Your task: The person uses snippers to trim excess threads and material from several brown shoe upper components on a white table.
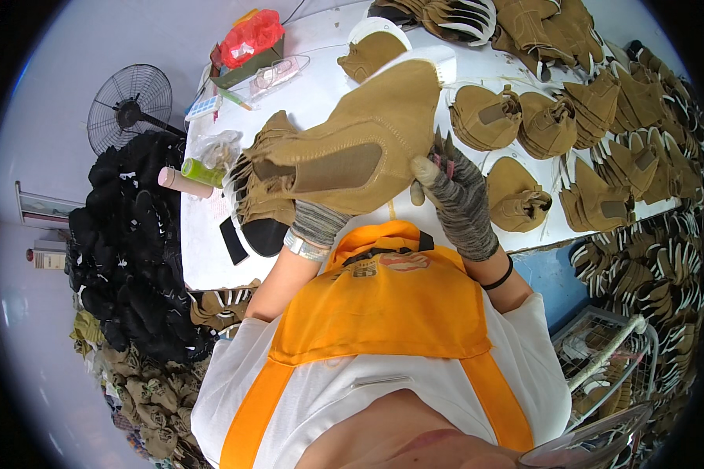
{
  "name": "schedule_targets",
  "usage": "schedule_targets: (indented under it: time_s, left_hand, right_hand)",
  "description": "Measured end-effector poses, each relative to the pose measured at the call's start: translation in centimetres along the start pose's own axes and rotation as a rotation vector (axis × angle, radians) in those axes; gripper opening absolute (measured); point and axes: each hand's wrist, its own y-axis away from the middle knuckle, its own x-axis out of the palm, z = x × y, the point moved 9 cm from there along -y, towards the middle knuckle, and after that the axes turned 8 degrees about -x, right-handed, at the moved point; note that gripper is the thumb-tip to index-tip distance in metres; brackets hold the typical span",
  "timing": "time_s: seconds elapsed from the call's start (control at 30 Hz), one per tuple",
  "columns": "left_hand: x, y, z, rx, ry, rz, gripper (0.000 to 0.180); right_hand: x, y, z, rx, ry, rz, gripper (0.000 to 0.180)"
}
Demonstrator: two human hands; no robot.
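Note:
A brown ankle-boot upper (399,109) with an elastic side panel is held up in front of me, its white-edged end pointing to the upper right. My left hand (317,223), in a grey knitted glove, grips it from underneath; the upper hides the fingers. Beside its right edge, my gloved right hand (460,195) has its fingers stretched out and apart, the thumb near or touching the brown material. Behind the held upper, more brown uppers (272,129) lie in a pile on the white table (211,262).
Stacked brown uppers (486,125) stand in rows on the right. At the table's left are a pink bottle (181,181), a green roll (199,173) and a box with a red bag (250,39). Black shoe parts (133,234) and a fan (129,109) are beyond. A wire cart (602,352) is lower right.

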Motion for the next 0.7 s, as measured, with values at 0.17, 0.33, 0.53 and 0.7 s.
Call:
schedule_targets:
  time_s: [0.17, 0.33, 0.53, 0.7]
  left_hand:
    - [0.2, 0.9, -1.8, 0.04, -0.027, -0.005, 0.057]
    - [-0.6, 3.5, -4.4, 0.137, -0.141, -0.131, 0.057]
    - [2.2, 5.6, -6.8, 0.551, -0.926, -0.368, 0.064]
    - [1.6, 5.7, -6.4, 0.523, -0.86, -0.37, 0.065]
  right_hand:
    - [-2.8, -0.3, 1.8, -0.256, 0.413, -0.198, 0.028]
    - [0.9, -0.1, 5.7, -0.53, 0.733, 0.04, 0.023]
    - [2.9, -0.6, 5.8, -0.646, 0.98, 0.233, 0.02]
    - [3.7, -0.6, 5.2, -0.718, 1.159, 0.279, 0.02]
